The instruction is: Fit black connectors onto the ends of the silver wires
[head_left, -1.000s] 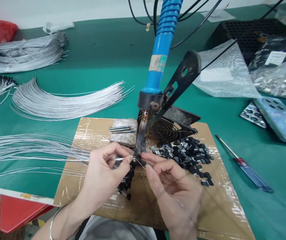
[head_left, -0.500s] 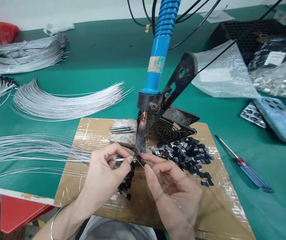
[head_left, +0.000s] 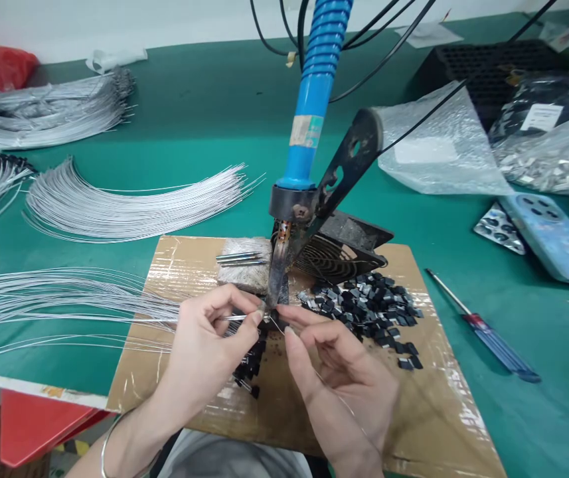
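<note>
A: What has just changed?

B: Very little. The left hand (head_left: 209, 345) keeps its place, while the blue-handled soldering iron with a dark metal tip (head_left: 301, 143) and the right hand (head_left: 344, 378) appear slightly further left (perhaps only the camera turning). I judge that the close work there goes on uninterrupted.

A: Take the tip as the clock's centre. What lies leftward?

B: Long, loose white wires (head_left: 89, 295) at nine o'clock, running toward the left hand; at ten, a curved bundle of thin white wires (head_left: 139, 209) on the green worktop (head_left: 204, 146).

A: And that hand?

B: Nearly closed, thumb and forefinger pinching a thin pale wire (head_left: 237, 318), its end right by the tip; contact I can't tell.

A: The right?

B: Its thumb grips a fine silvery strand (head_left: 277, 326) at about five o'clock, forefinger stretched toward the tip. Which finger backs the thumb, I can't tell.

A: Further right?

B: At three, a heap of small, flat black-and-silver pieces (head_left: 364, 302) on brown cardboard (head_left: 433, 405).
</note>
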The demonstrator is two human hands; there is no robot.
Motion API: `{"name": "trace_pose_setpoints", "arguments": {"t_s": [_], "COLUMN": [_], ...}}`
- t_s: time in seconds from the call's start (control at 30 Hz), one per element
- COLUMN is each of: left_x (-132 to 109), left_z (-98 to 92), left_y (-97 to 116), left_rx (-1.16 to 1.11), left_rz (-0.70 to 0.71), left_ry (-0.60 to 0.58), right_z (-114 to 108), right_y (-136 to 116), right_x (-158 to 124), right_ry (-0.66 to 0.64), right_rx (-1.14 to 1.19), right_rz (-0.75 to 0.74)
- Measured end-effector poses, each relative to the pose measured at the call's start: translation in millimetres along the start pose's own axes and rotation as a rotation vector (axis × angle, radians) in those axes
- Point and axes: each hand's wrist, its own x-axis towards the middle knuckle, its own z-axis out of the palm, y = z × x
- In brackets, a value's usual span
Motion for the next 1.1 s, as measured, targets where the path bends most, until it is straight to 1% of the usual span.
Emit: {"name": "trace_pose_setpoints", "arguments": {"t_s": [0.27, 0.4, 0.63, 0.77, 1.1], "left_x": [1.9, 0.6, 1.0, 1.0, 1.5], "left_z": [0.3, -0.1, 1.2, -0.1, 2.5], "left_y": [0.4, 0.6, 0.6, 0.7, 1.1], "left_rx": [0.007, 0.003, 0.01, 0.009, 0.017], "left_rz": [0.013, 0.01, 0.041, 0.028, 0.035], "left_ry": [0.022, 0.012, 0.018, 0.0, 0.018], "right_z": [1.6, 2.8, 3.0, 2.7, 4.7], "right_y": [-1.0, -0.4, -1.0, -1.5, 1.2], "right_x": [-2.5, -2.4, -1.4, -1.8, -1.7], "right_ry": [0.016, 0.037, 0.018, 0.006, 0.043], "right_rx": [-0.02, -0.035, -0.022, -0.051, -0.067], "right_rz": [-0.023, -0.046, -0.026, -0.012, -0.072]}}
